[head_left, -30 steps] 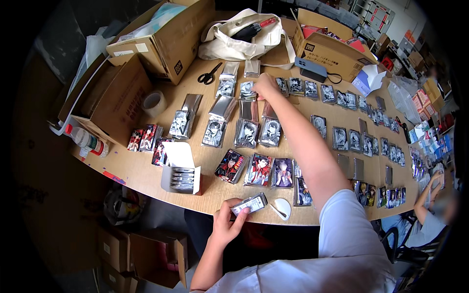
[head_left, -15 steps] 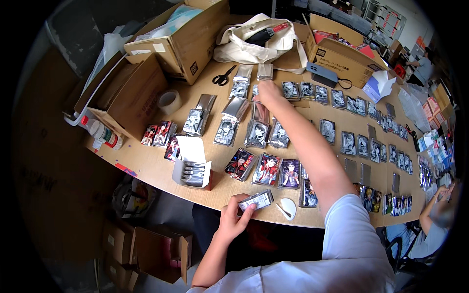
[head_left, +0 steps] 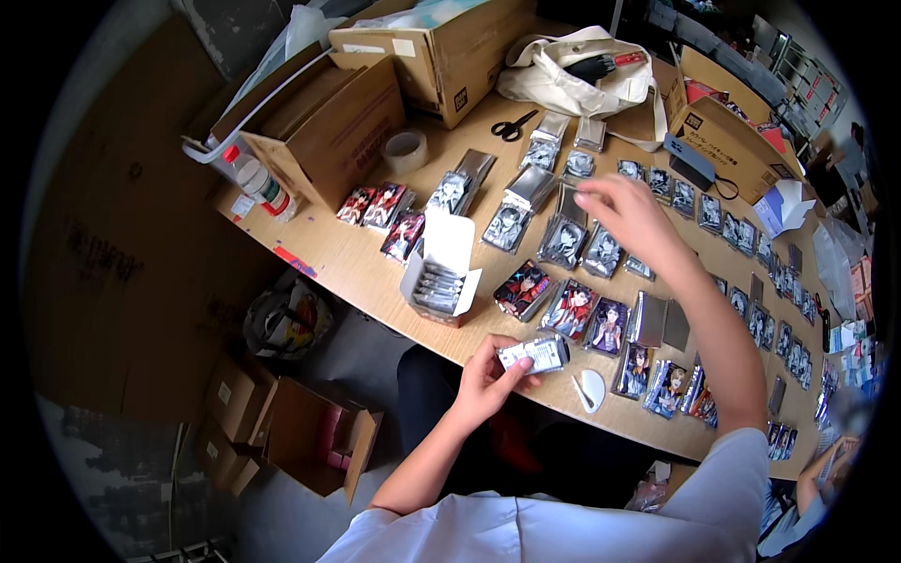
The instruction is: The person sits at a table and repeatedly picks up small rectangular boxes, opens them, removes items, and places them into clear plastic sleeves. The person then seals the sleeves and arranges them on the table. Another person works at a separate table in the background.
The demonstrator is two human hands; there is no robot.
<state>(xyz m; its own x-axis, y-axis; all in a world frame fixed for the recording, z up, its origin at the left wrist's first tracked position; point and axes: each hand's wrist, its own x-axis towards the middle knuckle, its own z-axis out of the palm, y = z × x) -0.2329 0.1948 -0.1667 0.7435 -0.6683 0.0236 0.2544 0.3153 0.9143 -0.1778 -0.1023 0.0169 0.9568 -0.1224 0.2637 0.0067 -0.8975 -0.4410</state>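
Observation:
My left hand (head_left: 488, 383) is closed round a small stack of sealed card packets (head_left: 531, 355), their white printed backs up, just off the table's near edge. My right hand (head_left: 621, 214) hovers over the rows, fingers loosely bent and nothing visible in them. Below its fingertips lie silver packets and a pile of black-and-white character cards (head_left: 563, 242). Beyond it sits a smaller black-and-white pile (head_left: 579, 164). Nearer me are colourful character card packs (head_left: 569, 310). An opened small white box (head_left: 454, 298) holding several upright packets stands left of them.
Cardboard boxes (head_left: 343, 131), a tape roll (head_left: 405, 150) and a capped bottle (head_left: 258, 183) stand at the left. Black scissors (head_left: 514, 127) and a canvas bag (head_left: 549, 80) lie at the back. A white rounded piece (head_left: 591, 389) rests near the front edge. Another person sits far right.
My right hand has drawn back from the far small pile toward me. My left hand still holds the packets. The whole view has shifted and turned.

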